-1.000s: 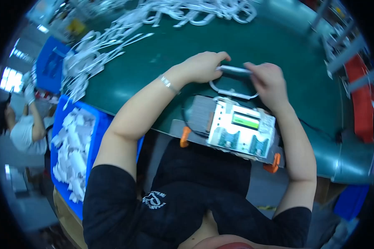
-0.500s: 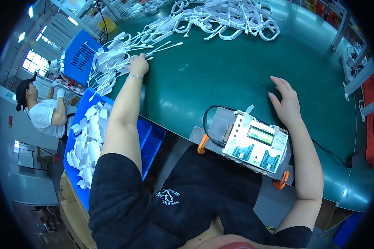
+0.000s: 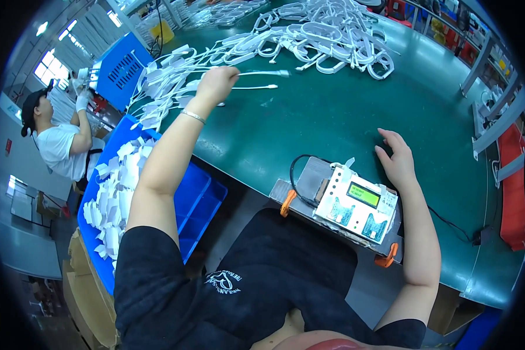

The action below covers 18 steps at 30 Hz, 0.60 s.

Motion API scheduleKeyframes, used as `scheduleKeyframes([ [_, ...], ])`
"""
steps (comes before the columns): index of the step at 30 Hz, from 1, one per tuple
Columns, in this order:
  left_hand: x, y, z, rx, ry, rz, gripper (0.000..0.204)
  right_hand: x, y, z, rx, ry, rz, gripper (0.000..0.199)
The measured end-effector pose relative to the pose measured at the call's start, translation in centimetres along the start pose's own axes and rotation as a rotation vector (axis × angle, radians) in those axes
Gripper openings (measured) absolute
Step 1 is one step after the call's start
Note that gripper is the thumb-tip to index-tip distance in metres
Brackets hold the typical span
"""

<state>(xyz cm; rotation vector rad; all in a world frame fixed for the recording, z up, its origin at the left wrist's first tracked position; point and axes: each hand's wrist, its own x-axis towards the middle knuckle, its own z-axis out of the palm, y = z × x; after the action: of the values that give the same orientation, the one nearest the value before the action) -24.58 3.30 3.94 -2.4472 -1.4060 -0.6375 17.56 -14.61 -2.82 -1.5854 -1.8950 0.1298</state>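
My left grip pinches a thin white cable above the glossy green worktop, my right grip loosely spread, beside a white rectangular display box.

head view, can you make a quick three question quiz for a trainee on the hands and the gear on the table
1. Multiple choice: what is the left hand at? A: the lit display. B: the white cables. C: the red bin.
2. True or false: the right hand is gripping an orange clamp.
3. Short answer: what colour glows on the display of the white device?

Key: 1. B. 2. False; it is open beside the device, holding nothing. 3. Yellow-green.
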Motion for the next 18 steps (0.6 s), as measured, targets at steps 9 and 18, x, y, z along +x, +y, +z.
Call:
scheduleKeyframes([
  [9,-7.0,16.3,-5.5,-0.487,0.272,0.359,0.015,-1.1,-11.1,-4.1,0.896,-0.353,-0.043,0.074],
  [18,-12.4,10.2,-3.8,-0.513,0.265,-0.467,0.029,-6.1,-15.0,-7.7,1.073,-0.293,-0.324,0.011],
])
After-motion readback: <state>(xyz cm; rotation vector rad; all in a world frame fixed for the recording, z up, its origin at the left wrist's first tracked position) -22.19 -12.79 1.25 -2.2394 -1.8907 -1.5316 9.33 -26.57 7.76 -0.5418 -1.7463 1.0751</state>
